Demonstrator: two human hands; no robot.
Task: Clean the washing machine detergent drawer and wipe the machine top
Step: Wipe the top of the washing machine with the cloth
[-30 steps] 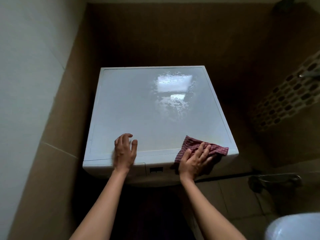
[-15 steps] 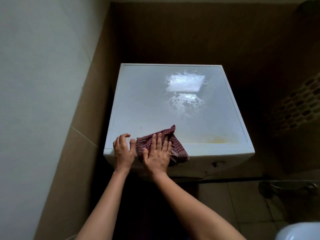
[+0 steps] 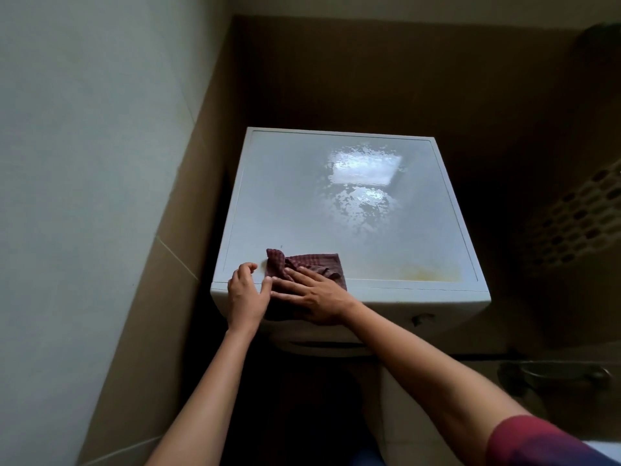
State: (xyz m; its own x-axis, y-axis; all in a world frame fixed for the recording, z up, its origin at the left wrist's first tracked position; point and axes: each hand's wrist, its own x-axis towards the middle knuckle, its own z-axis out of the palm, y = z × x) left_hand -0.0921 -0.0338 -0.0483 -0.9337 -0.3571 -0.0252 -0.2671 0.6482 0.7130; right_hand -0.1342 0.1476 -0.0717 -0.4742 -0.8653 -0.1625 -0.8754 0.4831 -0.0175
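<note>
The biggest thing around me is the pale wall [image 3: 84, 163] at my 9 o'clock, and brown tiles [image 3: 369, 72] fill the 12 o'clock side. The white washing machine [image 3: 437, 304] stands in this corner, directly in front of me. I take its flat top [image 3: 295, 203] as a clock face, with 12 at the back wall and 6 at my body. Near 1 o'clock there is a bright, broken shine [image 3: 364, 178], which I judge to be a wet film. Near 5 o'clock, close to the front edge, a yellowish stain [image 3: 426, 273] is not yet wiped away.

The checked cloth [image 3: 312, 262] lies at about 7 o'clock, crumpled, partly on the top and partly hanging over the front edge. My right hand [image 3: 319, 297] lies flat on it with straight fingers, pressing it down and not gripping it. My left hand [image 3: 247, 299] rests on the front edge just at 9 o'clock of the cloth. Its fingers are loosely bent and hold nothing, and its thumb is touching or almost touching my right fingertips.

I think the cloth is light, soft and probably damp. It folds easily under the palm, so I should press on its middle with a flat hand to stop it from bunching. The top looks hard, smooth and slippery, so the cloth will glide well. The stain may need more pressure. I cannot make out the detergent drawer from here.
</note>
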